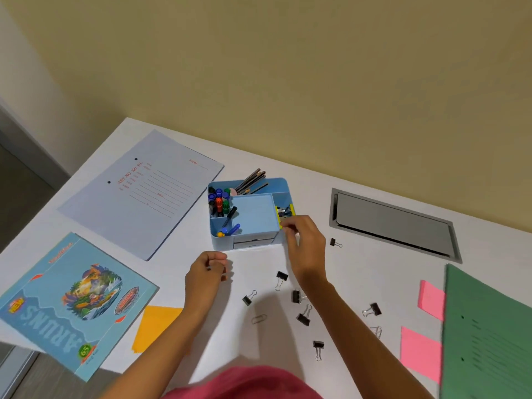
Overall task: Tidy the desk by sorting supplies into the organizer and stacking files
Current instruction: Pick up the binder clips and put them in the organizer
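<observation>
The light-blue organizer [221, 243] stands mid-desk with markers [218, 201], pencils [252, 180] and a blue pen [233, 228] in its left and back slots. Its right compartment holds a yellow pad [292, 210] and metal clips. My right hand [305, 243] is at that compartment's front edge with fingertips pinched together; what they pinch is hidden. My left hand [205, 273] hovers in front of the organizer, fingers curled round small dark pieces that look like binder clips. Several black binder clips [304, 316] lie loose on the desk between my arms.
A pale blue file [144, 194] lies back left and an illustrated notebook [72, 300] front left. A green file [489, 335] is at the right edge with pink sticky notes [420, 352] beside it. An orange note [155, 326], paper clips [259, 318] and a grey cable hatch [391, 223] are also here.
</observation>
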Available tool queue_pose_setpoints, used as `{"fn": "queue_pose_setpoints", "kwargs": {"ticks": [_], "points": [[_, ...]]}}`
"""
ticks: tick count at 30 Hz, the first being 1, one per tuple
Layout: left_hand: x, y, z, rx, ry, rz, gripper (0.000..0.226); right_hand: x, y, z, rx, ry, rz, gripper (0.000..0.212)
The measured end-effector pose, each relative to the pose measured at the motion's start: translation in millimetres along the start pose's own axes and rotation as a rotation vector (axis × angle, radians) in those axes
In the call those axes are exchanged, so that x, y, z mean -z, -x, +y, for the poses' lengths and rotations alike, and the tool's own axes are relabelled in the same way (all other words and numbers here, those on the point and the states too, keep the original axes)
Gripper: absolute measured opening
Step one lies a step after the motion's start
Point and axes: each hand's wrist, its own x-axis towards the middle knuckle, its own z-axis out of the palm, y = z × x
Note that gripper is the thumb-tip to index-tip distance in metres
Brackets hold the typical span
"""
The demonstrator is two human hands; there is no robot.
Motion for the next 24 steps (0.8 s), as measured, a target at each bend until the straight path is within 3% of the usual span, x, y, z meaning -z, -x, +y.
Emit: {"fn": "queue_pose_setpoints", "kwargs": {"ticks": [7, 13, 16, 19, 24], "points": [[-8, 26, -38, -0.075, -0.234, -0.110, 0.022, 25, 95, 39, -0.261, -0.009, 0.057, 0.019], [-12, 30, -61, -0.196, -0.402, -0.111, 0.020, 36, 142, 65, -0.283, 0.115, -0.026, 0.022], [-19, 29, -62, -0.270, -0.468, -0.129, 0.013, 34, 154, 71, -0.285, 0.181, -0.009, 0.024], [-29, 26, -63, -0.322, -0.520, -0.178, 0.025, 35, 158, 74, -0.275, 0.217, -0.003, 0.022], [-40, 29, -67, -0.454, -0.772, -0.188, 0.022, 38, 160, 72, -0.275, 0.199, 0.026, 0.016]]}}
